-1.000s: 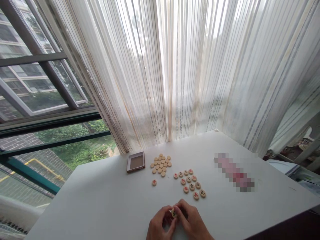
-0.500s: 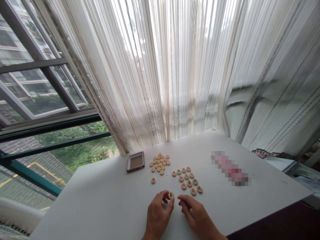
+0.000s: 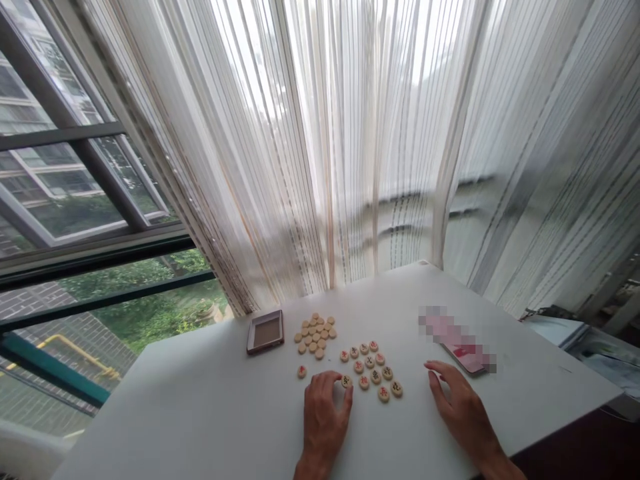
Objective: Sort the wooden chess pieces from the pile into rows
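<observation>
Room: a white desk [image 3: 165, 407] stands against a sheer, white striped curtain [image 3: 325, 147], with a dark-framed window [image 3: 80, 133] at the far left.
Held disc: a round, pale wood-coloured disc with a black character [image 3: 346, 381] sits at the near left edge of the marked discs, lettered face up; whether it touches the desk, I cannot tell.
Left hand: its fingers are clamped on that disc, thumb and forefinger at the rim; the left hand [image 3: 326, 417] does well to keep this light edge pinch, disc level and character uncovered.
Marked discs: twelve round, pale discs with red or black characters [image 3: 369, 362] lie in loose rows just beside it; small, free-lying pieces like these probably slide at a nudge, so knuckles are best kept outside the rows.
Right hand: the right hand [image 3: 459, 403] is well apart over the desk's right side, thumb and forefinger apart, holding nothing; that leaves the rows in plain sight.
Single disc: a pale disc with a red character [image 3: 301, 372] lies alone, left of the held one.
Blank discs: plain pale discs [image 3: 313, 331] cluster behind.
Box: a shallow, dark-rimmed square box [image 3: 265, 329] sits left of the cluster.
Pink item: a flat pink object [image 3: 467, 357], mostly pixelated, lies beyond the right hand.
</observation>
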`<state>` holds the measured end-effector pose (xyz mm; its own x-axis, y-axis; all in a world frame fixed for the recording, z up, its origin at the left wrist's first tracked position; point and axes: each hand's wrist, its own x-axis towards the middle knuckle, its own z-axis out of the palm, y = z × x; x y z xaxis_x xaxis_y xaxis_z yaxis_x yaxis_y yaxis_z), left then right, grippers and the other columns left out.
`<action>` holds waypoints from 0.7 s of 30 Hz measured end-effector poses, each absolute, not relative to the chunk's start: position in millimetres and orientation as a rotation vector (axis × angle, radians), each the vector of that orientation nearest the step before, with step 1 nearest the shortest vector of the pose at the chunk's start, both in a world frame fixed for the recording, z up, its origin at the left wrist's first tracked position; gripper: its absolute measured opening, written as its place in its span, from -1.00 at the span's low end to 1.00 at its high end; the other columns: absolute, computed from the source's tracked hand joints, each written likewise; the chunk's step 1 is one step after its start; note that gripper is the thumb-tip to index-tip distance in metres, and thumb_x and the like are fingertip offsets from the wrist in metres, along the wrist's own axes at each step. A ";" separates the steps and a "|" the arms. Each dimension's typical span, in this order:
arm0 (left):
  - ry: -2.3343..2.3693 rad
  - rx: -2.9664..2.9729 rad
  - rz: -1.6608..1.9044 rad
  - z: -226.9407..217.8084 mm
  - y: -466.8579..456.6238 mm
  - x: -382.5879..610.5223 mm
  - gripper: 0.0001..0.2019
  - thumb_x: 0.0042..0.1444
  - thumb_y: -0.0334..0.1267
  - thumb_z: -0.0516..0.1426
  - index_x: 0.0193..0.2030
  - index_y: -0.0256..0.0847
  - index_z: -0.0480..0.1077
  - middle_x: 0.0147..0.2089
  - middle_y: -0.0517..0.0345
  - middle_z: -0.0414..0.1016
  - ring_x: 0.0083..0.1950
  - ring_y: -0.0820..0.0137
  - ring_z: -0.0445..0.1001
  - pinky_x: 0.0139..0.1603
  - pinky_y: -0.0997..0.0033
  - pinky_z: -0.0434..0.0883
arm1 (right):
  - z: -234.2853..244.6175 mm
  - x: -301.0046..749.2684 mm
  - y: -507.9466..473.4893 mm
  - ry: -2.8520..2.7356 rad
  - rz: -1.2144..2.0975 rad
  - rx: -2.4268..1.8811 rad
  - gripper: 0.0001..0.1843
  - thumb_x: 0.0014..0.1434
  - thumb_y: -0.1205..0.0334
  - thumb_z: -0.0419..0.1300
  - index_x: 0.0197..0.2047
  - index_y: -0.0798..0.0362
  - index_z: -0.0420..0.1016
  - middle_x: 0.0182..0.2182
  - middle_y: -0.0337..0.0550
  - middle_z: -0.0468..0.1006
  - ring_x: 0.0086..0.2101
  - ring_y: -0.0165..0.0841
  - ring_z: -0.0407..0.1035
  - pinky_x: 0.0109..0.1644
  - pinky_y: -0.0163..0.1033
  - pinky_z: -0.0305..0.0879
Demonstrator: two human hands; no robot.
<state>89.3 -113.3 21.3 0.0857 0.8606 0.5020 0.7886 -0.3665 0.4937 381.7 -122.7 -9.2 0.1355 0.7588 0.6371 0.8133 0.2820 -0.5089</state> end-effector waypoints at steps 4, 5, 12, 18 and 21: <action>1.717 2.277 1.119 18.0 -112.5 91.1 -0.86 0.17 -0.26 0.17 -0.13 -0.15 0.44 -0.12 0.03 0.52 -0.05 0.17 0.48 0.00 0.09 0.44 | -21.5 386.0 -116.7 -1.674 -0.138 -1.534 -0.71 0.36 0.09 -0.01 -0.03 0.04 0.44 -0.10 -0.01 0.55 -0.06 -0.15 0.45 0.08 0.04 0.39; 1.714 2.301 1.112 17.4 -113.0 92.0 -0.87 0.16 -0.26 0.17 -0.14 -0.15 0.45 -0.10 0.03 0.52 -0.02 0.17 0.48 0.03 0.08 0.43 | -23.0 384.6 -115.7 -1.697 -0.152 -1.538 -0.71 0.36 0.10 0.00 -0.03 0.05 0.44 -0.09 -0.01 0.55 -0.05 -0.15 0.45 0.09 0.05 0.38; 1.746 2.367 1.048 14.4 -116.5 95.3 -0.84 0.17 -0.27 0.12 -0.12 -0.14 0.46 0.02 0.01 0.47 0.10 0.16 0.42 0.18 0.01 0.35 | -22.7 379.5 -112.5 -1.779 -0.162 -1.549 -0.70 0.35 0.10 0.03 -0.01 0.06 0.45 -0.08 0.02 0.56 -0.04 -0.12 0.44 0.10 0.06 0.35; 1.729 2.334 1.040 12.7 -116.7 94.1 -0.84 0.17 -0.24 0.13 -0.12 -0.13 0.46 0.03 0.02 0.46 0.11 0.16 0.41 0.18 0.01 0.34 | -21.3 380.7 -113.7 -1.778 -0.148 -1.567 -0.69 0.35 0.07 0.01 -0.01 0.04 0.45 -0.07 0.05 0.56 -0.04 -0.11 0.44 0.10 0.06 0.34; 1.734 2.329 1.035 14.7 -118.0 94.8 -0.84 0.18 -0.24 0.12 -0.12 -0.13 0.47 0.03 0.02 0.46 0.12 0.16 0.40 0.20 0.00 0.33 | -20.3 380.1 -113.9 -1.778 -0.147 -1.571 -0.70 0.35 0.08 0.01 -0.01 0.04 0.44 -0.08 0.04 0.56 -0.04 -0.11 0.44 0.11 0.06 0.33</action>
<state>94.8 -118.0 14.7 0.1427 0.8691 0.4736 0.8294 -0.3661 0.4219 380.1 -113.9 -20.3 0.0303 0.8084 0.5879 0.8938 0.2413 -0.3779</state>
